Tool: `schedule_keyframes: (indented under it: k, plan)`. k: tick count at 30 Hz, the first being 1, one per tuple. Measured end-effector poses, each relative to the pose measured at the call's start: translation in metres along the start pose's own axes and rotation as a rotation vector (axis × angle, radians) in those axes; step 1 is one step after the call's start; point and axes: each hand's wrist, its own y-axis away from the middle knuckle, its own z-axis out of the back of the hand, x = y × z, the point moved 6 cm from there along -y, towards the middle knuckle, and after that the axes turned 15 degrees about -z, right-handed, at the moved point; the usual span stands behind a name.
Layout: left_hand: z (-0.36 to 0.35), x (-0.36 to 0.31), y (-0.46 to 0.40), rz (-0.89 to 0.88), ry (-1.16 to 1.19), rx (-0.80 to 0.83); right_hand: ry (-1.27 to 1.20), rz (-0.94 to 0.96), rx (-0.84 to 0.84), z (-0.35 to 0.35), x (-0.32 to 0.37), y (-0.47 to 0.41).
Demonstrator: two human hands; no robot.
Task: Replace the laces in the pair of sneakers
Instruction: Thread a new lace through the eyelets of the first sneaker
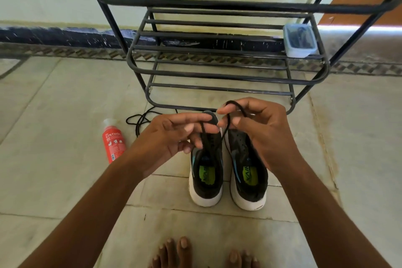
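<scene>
Both hands work above a pair of black, white-soled sneakers standing side by side on the tiled floor (65, 98), toes toward a black metal shoe rack (217, 61): the left hand (171, 137) pinches one strand of a black lace (226, 124) between thumb and fingertips, while the right hand (258, 130) has the same lace looped over its curled fingers. The lace runs down into the left sneaker (206, 172); the right sneaker (248, 172) stands just beside it. A second black lace (139, 119) lies loose on the floor near a red Cinthol bottle (113, 141) lying on its side, and a clear plastic container (299, 40) sits on the rack's shelf.
</scene>
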Motion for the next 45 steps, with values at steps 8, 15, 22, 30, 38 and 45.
schedule_keyframes:
  k: [8, 15, 22, 30, 38, 45]
  plan:
    - [0.006, -0.01, -0.009, -0.078, -0.429, -0.262, 0.073, 0.057, -0.162, 0.0, 0.021, 0.0]
    - [0.0, -0.023, -0.017, -0.186, -0.319, -0.386, 0.012, 0.079, -0.207, -0.013, 0.035, 0.001]
    - [-0.008, -0.04, -0.02, -0.312, -0.102, -0.451, 0.018, 0.1, -0.301, -0.016, 0.04, 0.002]
    - [-0.016, -0.052, -0.022, -0.304, -0.077, -0.489, 0.039, 0.119, -0.361, -0.016, 0.051, 0.002]
    - [-0.021, -0.06, -0.027, -0.289, -0.012, -0.516, 0.008, 0.094, -0.432, -0.011, 0.051, 0.003]
    - [-0.022, -0.066, -0.03, -0.263, -0.015, -0.537, 0.0, 0.116, -0.421, -0.01, 0.056, 0.003]
